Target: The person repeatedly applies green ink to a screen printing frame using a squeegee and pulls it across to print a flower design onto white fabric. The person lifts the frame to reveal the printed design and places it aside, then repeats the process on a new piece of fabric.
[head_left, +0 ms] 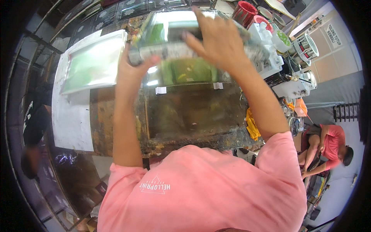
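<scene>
A pale-edged frame with a shiny panel, like a printing screen, stands tilted at the far side of the worktable and is blurred by motion. My left hand grips its left corner, thumb on the near bar and fingers at the outer side. Over its right half, my right hand has thumb and forefinger spread; its other fingers are partly hidden. Below the frame lies a glossy green sheet. Two small white tabs, one left and one right, sit along the sheet's near edge.
A translucent greenish framed panel rests on white paper at left. Tubs and cans, including a red bucket, crowd the right back. An orange cloth hangs at the table's right edge. Another person sits at far right.
</scene>
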Available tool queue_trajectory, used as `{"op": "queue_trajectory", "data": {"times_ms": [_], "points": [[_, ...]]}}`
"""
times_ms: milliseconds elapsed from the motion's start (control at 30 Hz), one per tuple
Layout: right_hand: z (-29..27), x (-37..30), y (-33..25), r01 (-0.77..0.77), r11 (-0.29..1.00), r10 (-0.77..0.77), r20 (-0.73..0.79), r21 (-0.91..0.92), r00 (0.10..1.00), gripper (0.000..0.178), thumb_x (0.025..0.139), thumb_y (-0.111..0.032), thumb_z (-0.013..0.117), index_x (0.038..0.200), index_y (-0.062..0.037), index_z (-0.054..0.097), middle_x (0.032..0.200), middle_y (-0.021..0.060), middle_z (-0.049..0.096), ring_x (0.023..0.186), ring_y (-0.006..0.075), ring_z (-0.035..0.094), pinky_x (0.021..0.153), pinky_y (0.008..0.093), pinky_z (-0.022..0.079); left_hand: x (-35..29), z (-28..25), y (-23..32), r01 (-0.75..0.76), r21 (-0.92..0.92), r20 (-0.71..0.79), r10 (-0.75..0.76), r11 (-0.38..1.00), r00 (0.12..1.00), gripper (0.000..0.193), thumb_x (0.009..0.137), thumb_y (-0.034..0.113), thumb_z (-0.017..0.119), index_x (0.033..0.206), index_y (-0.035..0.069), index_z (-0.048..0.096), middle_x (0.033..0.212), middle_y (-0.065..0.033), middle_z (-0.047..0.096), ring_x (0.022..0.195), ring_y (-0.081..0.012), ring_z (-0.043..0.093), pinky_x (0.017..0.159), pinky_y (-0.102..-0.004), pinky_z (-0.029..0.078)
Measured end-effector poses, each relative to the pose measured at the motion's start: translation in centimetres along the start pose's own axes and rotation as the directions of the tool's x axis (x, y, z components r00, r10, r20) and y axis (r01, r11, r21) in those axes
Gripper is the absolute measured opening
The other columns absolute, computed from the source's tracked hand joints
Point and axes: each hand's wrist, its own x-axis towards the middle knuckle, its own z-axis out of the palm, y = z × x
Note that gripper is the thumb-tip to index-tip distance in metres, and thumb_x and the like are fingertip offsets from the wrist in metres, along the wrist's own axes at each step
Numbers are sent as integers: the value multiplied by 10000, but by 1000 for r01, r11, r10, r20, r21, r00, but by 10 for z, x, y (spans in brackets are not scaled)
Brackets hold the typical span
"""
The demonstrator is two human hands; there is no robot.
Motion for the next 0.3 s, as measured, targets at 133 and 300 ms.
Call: {"op": "queue_trajectory", "data": {"times_ms": [133, 300], "points": [[24, -55, 1, -59, 955, -80, 443, 291, 893, 417, 944, -488, 698, 1034, -90, 782, 1029, 143, 682, 925, 366, 653, 819, 507, 507, -45, -2, -67, 57, 291, -44, -46, 955, 998, 857, 647, 398, 1012, 1317, 3, 651, 1199, -144, 733, 1126, -258, 694, 1002, -392, 535], [50, -105, -22, -290, 924, 25, 719, 248, 695, 458, 926, -516, 728, 1091, -94, 791, 1218, 146, 720, 1169, 359, 650, 961, 446, 520, -60, -9, -108, 180, 880, -57, -280, 440, 958, 1097, 640, 647, 935, 1535, 146, 547, 1580, -114, 490, 1516, -295, 330, 1232, -577, 216]]}}
